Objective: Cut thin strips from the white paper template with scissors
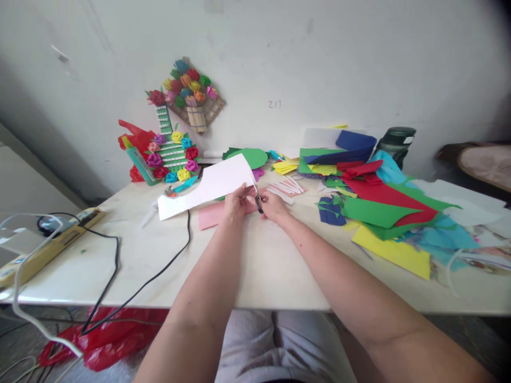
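My left hand (235, 201) pinches the near edge of a large white paper sheet (203, 187) and holds it up over the table (255, 266). My right hand (273, 205) is closed on a pair of scissors (257, 198) with dark handles. Their blades point up into the sheet's right edge. A pink paper piece (211, 215) lies flat under both hands. Cut pink and white strips (285, 187) lie just beyond my right hand.
Loose sheets of red, green, yellow, blue and cyan paper (383, 213) cover the right of the table. Paper-flower crafts (171, 154) lean on the wall at the back left. A black cable (115, 266) and a power strip (43, 247) lie at the left. A dark jar (395, 141) stands behind.
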